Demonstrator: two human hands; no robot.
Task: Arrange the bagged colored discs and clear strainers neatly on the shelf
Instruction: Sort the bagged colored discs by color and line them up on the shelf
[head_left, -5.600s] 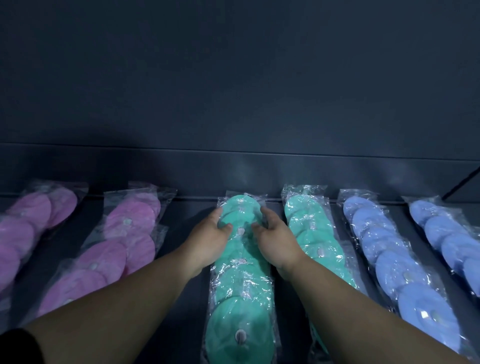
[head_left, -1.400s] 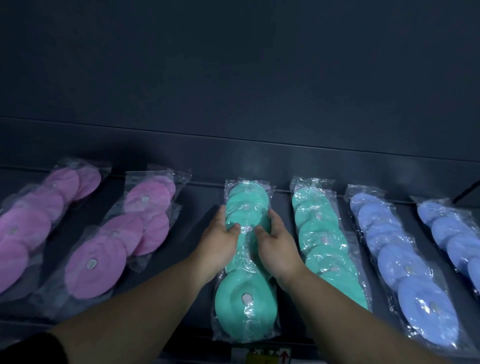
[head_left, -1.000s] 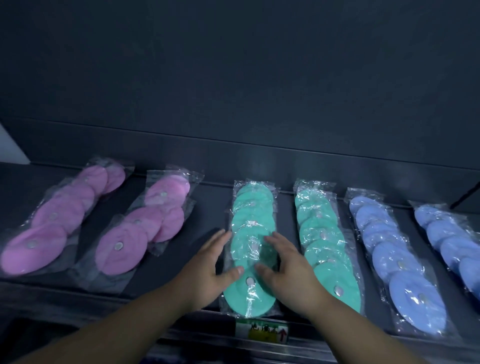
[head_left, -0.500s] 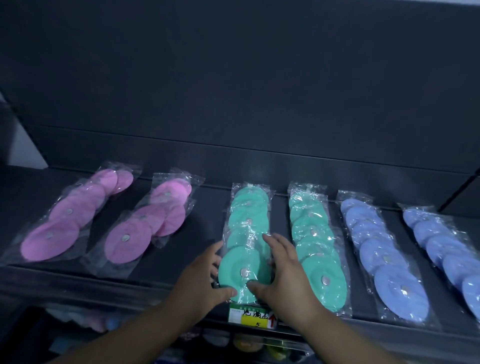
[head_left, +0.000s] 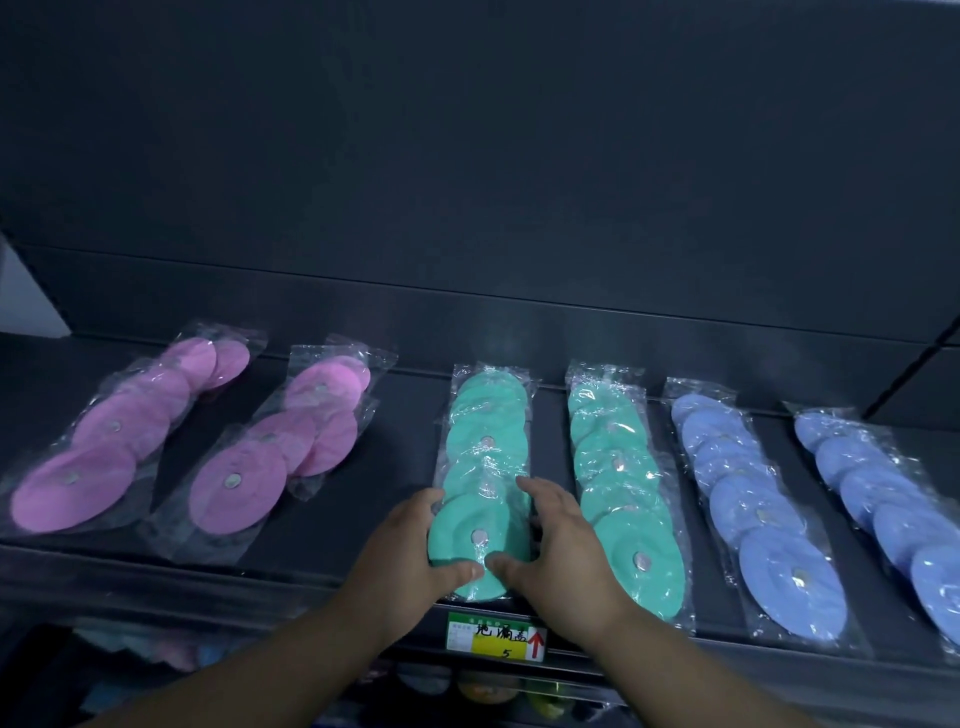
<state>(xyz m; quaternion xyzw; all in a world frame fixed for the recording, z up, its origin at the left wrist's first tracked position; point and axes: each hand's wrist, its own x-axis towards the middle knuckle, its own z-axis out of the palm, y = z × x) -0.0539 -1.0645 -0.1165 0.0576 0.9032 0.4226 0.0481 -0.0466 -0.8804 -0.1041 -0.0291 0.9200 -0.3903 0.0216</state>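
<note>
What moved: Both hands have slid back along the green row (head_left: 485, 441). A while ago they held its far part. Now they hold its front disc, by the shelf's front edge.
Left hand: The left hand (head_left: 408, 553) grips the left side of the front green disc. Its fingers (head_left: 426, 506) curl round the rim, and its thumb presses on the front of the rim.
Right hand: The right hand (head_left: 563, 551) grips the right side of the same disc. Its fingers (head_left: 540, 491) curl over the bag, and its thumb sits on the front of the rim.
Thumbs: The two thumb tips almost touch.
Green row: It is a line of green discs in clear bags, each one lying partly on the next. It starts between the two hands and runs straight away from the fingertips to the back wall (head_left: 467, 182).
Second green row: The second green row (head_left: 618, 467) lies just beside the right hand, on the side away from the thumb.
Blue rows: The near blue row (head_left: 748, 499) and the far blue row (head_left: 883, 493) lie further out past the right hand.
Pink rows: The near pink row (head_left: 260, 457) and the far pink row (head_left: 109, 441) lie out past the left hand, well apart from its fingers. They slant to one side, and the near one looks untidy.
Shelf: The shelf (head_left: 400, 457) is dark, and all six rows lie flat on it.
Price tag: The price tag (head_left: 496, 635) sits on the shelf's front edge, just under the thumbs. It is green, yellow and white, with a red arrow and a 5.
Down below: There are blurry coloured things under the shelf. I cannot tell what they are.
</note>
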